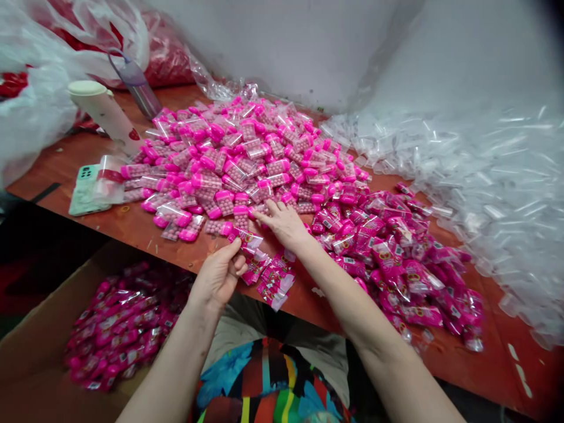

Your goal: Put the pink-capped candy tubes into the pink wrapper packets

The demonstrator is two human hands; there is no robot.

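My left hand point(219, 274) is closed, thumb and fingers pinching a printed pink wrapper sleeve point(247, 239) near the table's front edge. More flat pink wrapper sleeves point(277, 277) lie on the table just right of that hand. My right hand point(284, 224) reaches over the front of a large heap of small clear bottles point(238, 170), which have bright pink caps and pink beads inside. Its fingers are stretched out and apart, with the tips touching the bottles. Right of my right forearm lies a pile of wrapped pink bottles point(388, 252).
Clear empty plastic containers point(476, 194) are heaped along the right side. A white tumbler point(103, 114), a purple-grey bottle point(138, 88) and a phone point(86, 191) stand or lie at left. Below the table edge, a cardboard box point(39, 329) holds many wrapped bottles. Plastic bags point(163, 47) fill the back left.
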